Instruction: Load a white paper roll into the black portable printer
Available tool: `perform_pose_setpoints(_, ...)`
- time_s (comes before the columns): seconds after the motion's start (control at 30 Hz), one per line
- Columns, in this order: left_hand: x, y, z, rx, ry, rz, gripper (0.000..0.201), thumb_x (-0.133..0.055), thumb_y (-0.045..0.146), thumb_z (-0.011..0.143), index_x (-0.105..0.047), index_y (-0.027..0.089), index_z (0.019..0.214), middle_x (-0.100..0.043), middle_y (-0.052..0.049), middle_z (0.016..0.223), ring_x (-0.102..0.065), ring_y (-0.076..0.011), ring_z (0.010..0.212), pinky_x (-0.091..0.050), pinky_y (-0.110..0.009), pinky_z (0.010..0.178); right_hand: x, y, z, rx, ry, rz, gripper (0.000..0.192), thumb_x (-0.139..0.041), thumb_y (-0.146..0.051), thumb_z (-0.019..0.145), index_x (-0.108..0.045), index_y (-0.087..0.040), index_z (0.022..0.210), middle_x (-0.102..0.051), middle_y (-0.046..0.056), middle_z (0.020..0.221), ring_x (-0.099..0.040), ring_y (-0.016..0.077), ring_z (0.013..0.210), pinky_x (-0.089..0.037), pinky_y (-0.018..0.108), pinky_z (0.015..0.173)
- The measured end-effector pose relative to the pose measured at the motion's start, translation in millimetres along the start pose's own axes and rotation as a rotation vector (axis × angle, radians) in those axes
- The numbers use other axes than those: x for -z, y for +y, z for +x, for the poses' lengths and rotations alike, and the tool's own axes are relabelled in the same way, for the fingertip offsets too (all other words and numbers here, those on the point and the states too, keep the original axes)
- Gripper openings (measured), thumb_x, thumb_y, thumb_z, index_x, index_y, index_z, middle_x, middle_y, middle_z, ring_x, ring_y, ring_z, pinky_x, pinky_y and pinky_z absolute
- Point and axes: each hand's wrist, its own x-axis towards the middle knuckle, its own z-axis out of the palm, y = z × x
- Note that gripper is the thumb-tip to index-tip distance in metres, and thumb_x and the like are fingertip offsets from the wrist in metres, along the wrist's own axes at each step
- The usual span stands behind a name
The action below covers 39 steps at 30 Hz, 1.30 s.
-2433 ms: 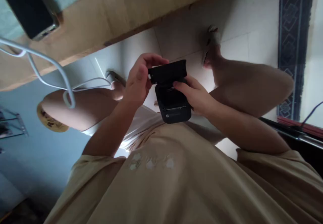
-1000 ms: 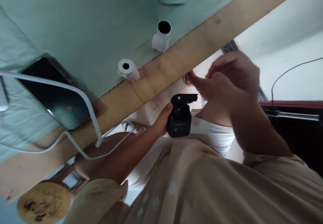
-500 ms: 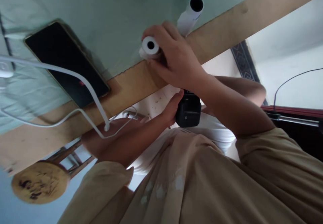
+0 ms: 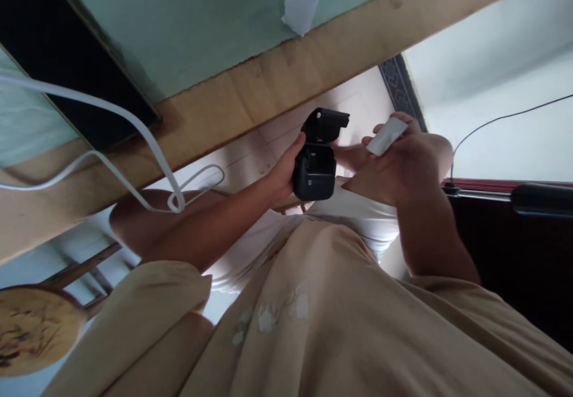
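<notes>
My left hand (image 4: 285,169) is closed around the side of a small black printer (image 4: 314,185), held over my lap below the table edge. The printer's lid (image 4: 324,123) stands raised, and a hollow shows inside the body. To the right, my right hand (image 4: 414,155) is turned palm up, with a small white paper roll (image 4: 387,135) held at its fingers, apart from the printer. On the table, a white tube with a dark hollow core (image 4: 304,6) stands near the edge, its paper torn at the bottom.
A black phone (image 4: 76,62) lies on the green tablecloth (image 4: 201,21). A white cable (image 4: 129,116) loops over the wooden table edge (image 4: 250,86). A round wooden stool (image 4: 40,331) is at lower left. At right is a dark case-like object with a metal rod (image 4: 483,194).
My right hand has carried the paper roll from the table edge down to the right and turned palm up. The printer now shows clearly with its lid raised. The camera view has shifted.
</notes>
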Motion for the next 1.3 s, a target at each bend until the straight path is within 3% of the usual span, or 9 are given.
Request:
perform_pose_setpoints(0.17,14.1,4.0,6.7,-0.121,0.035,0.01,0.051,-0.06,0.066,0.097,-0.076,0.017,0.103,-0.082,-0.006,0.093,-0.077,-0.0224,0.087,-0.062,-0.039,0.088,-12.9,10.1,9.2,-0.101,-0.224,-0.179,0.045,-0.07,-0.031,0.081,-0.051,-0.032,0.121,-0.067,-0.001,0.094,-0.065,0.0158,0.074,-0.056,0.03,0.056)
perform_pose_setpoints(0.3,32.1,3.0,12.5,-0.206,0.139,0.048,0.036,-0.074,0.052,0.089,-0.075,0.018,0.1,-0.08,-0.003,0.089,-0.074,-0.0207,0.084,-0.059,-0.037,0.088,-25.2,10.7,27.7,0.324,-0.579,-0.726,0.043,-0.065,-0.023,0.084,-0.063,-0.026,0.127,-0.068,0.006,0.111,-0.065,0.017,0.087,-0.059,0.033,0.075)
perform_pose_setpoints(0.4,37.8,-1.0,10.9,-0.263,0.197,0.056,0.027,-0.081,0.039,0.08,-0.071,0.021,0.097,-0.076,0.0,0.084,-0.071,-0.0178,0.078,-0.056,-0.033,0.079,-31.2,13.2,45.2,0.553,-0.736,-1.026,0.045,-0.057,-0.02,0.087,-0.067,-0.023,0.131,-0.068,0.009,0.12,-0.068,0.0185,0.094,-0.055,0.03,0.077)
perform_pose_setpoints(0.57,32.6,-9.0,0.4,-0.352,0.249,0.016,0.038,-0.087,0.031,0.07,-0.065,0.024,0.1,-0.074,0.004,0.088,-0.07,-0.0158,0.082,-0.055,-0.029,0.076,-38.4,27.9,55.2,0.644,-0.626,-1.188,0.049,-0.058,-0.024,0.089,-0.059,-0.022,0.138,-0.072,0.01,0.124,-0.072,0.0237,0.101,-0.053,0.032,0.074)
perform_pose_setpoints(0.67,28.4,-9.7,-4.3,-0.384,0.255,-0.027,0.035,-0.085,0.035,0.072,-0.064,0.024,0.097,-0.072,0.004,0.087,-0.069,-0.0145,0.083,-0.056,-0.027,0.076,-41.1,36.0,53.1,0.732,-0.549,-1.182,0.033,-0.063,-0.029,0.09,-0.061,-0.022,0.122,-0.075,0.007,0.109,-0.07,0.0244,0.087,-0.05,0.034,0.07)
perform_pose_setpoints(0.8,24.9,-6.4,-4.2,-0.377,0.235,-0.071,0.024,-0.079,0.033,0.077,-0.064,0.023,0.093,-0.07,0.004,0.084,-0.069,-0.0146,0.081,-0.057,-0.028,0.075,-44.8,43.5,53.1,0.831,-0.538,-1.167,0.013,-0.061,-0.019,0.089,-0.064,-0.022,0.102,-0.076,0.003,0.094,-0.066,0.0214,0.077,-0.047,0.035,0.074)
perform_pose_setpoints(0.97,22.1,0.4,-0.1,-0.366,0.234,-0.12,0.024,-0.078,0.033,0.077,-0.064,0.023,0.094,-0.067,0.004,0.081,-0.065,-0.0132,0.075,-0.054,-0.026,0.069,-45.1,47.5,56.6,0.82,-0.599,-1.123,0.013,-0.059,-0.015,0.091,-0.07,-0.023,0.094,-0.079,0.001,0.113,-0.07,0.02,0.099,-0.046,0.036,0.088)
perform_pose_setpoints(1.13,19.8,8.3,-1.4,-0.34,0.228,-0.04,0.039,-0.08,0.027,0.071,-0.063,0.023,0.106,-0.07,0.003,0.087,-0.067,-0.0155,0.081,-0.056,-0.029,0.079,-42.6,45.5,55.5,0.766,-0.65,-1.045,0.015,-0.062,-0.025,0.095,-0.076,-0.025,0.091,-0.075,0.002,0.093,-0.065,0.0194,0.091,-0.044,0.036,0.082)
perform_pose_setpoints(1.3,26.7,5.4,1.2,-0.303,0.219,0.093,0.071,-0.087,0.018,0.057,-0.058,0.025,0.121,-0.075,-0.003,0.105,-0.072,-0.0265,0.1,-0.058,-0.04,0.089,-33.3,39.8,54.2,0.64,-0.714,-0.893,0.023,-0.065,-0.044,0.097,-0.076,-0.026,0.087,-0.074,0.003,0.089,-0.069,0.022,0.096,-0.049,0.042,0.089)
